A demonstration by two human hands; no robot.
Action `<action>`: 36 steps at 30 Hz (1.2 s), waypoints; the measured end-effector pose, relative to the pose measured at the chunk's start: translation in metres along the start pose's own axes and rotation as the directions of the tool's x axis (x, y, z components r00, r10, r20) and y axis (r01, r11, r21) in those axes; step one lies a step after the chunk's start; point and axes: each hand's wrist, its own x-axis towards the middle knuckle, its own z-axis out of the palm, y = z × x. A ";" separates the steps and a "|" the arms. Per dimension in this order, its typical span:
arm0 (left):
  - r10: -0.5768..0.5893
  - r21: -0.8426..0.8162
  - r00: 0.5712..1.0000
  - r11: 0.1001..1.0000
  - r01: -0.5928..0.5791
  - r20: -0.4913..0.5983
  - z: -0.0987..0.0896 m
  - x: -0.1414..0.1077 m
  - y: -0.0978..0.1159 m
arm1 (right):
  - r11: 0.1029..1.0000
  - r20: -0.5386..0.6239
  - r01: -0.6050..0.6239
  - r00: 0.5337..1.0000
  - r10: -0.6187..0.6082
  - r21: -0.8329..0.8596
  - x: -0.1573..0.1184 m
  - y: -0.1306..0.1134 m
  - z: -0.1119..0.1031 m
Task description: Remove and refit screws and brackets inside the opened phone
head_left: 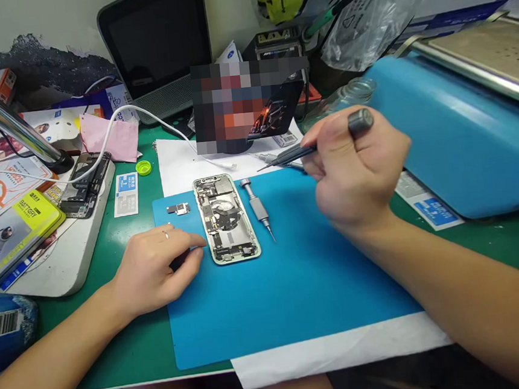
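Note:
An opened phone [228, 221], its internal parts exposed, lies on a blue mat [295, 288]. My left hand [154, 267] rests at its left edge, index fingertip at the frame, thumb a little apart, holding nothing. Raised over the mat's right side, my right hand [357, 168] is closed around dark tweezers [290, 154], tips pointing left. A dark cylindrical end [361, 122] sticks out of the fist; I cannot tell whether it belongs to a second tool. A grey precision screwdriver [258, 210] lies right of the phone, and a small metal-shielded board piece [179, 209] lies left.
A monitor [155, 40] stands behind, beside a partly blurred-out screen [279, 105]. Left are a lamp post [16, 119], a yellow battery box [18, 240], a dark phone part [86, 182] and a green cap [143, 168]. A white cable [152, 113] crosses the back.

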 end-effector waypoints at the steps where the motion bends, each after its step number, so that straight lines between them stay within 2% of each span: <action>1: -0.001 -0.003 1.000 1.000 0.001 0.004 0.000 0.000 0.000 | 0.994 -0.077 -0.044 0.996 0.052 0.105 0.004 0.004 0.002; 3: -0.001 -0.005 1.000 1.000 0.001 0.010 0.001 0.000 0.000 | 0.974 -0.214 -0.077 0.969 0.123 0.214 0.009 0.008 0.004; 5: 0.003 -0.005 1.000 1.000 -0.002 0.013 0.001 0.000 0.000 | 0.972 -0.249 -0.076 0.959 0.132 0.223 0.011 0.008 0.005; 6: 0.005 -0.005 1.000 1.000 -0.005 0.013 0.001 0.000 0.000 | 0.980 -0.264 -0.055 0.959 0.106 0.191 0.010 0.007 0.004; 8: 0.008 -0.006 1.000 1.000 -0.008 0.010 0.001 -0.001 0.000 | 0.997 -0.285 0.049 0.958 -0.028 0.067 0.008 0.003 0.004; 10: 0.000 -0.009 1.000 1.000 0.000 0.012 0.000 -0.001 -0.001 | 0.989 -0.266 0.144 0.955 -0.131 0.030 0.006 -0.001 0.006; 11: -0.007 -0.010 1.000 1.000 0.007 0.015 0.000 -0.001 -0.001 | 0.984 -0.243 0.148 0.962 -0.122 0.095 0.005 -0.003 0.007; 15: -0.014 -0.009 1.000 1.000 0.014 0.012 0.000 -0.001 -0.001 | 0.885 -0.068 -0.037 0.995 0.078 0.465 0.008 0.000 0.011; 19: -0.008 -0.005 1.000 1.000 0.008 0.021 0.000 0.000 -0.002 | 0.843 0.010 -0.086 0.995 0.096 0.532 0.013 0.007 0.011; 22: -0.002 -0.001 1.000 1.000 0.002 0.019 0.000 0.001 -0.001 | 0.862 -0.023 -0.096 0.992 0.124 0.498 0.013 0.010 0.010; 27: 0.059 0.015 0.998 0.998 -0.059 -0.004 0.001 0.001 0.005 | 0.948 -0.102 -0.126 0.981 0.162 0.293 0.008 0.012 0.010; 32: 0.202 0.172 0.979 0.965 -0.198 -0.006 0.005 -0.002 0.012 | 0.956 0.004 -0.111 0.993 0.114 0.271 0.008 0.000 0.007; 36: 0.235 0.321 0.970 0.924 -0.207 -0.053 0.011 -0.005 0.028 | 0.937 0.104 -0.088 0.993 0.056 0.339 -0.002 -0.026 0.004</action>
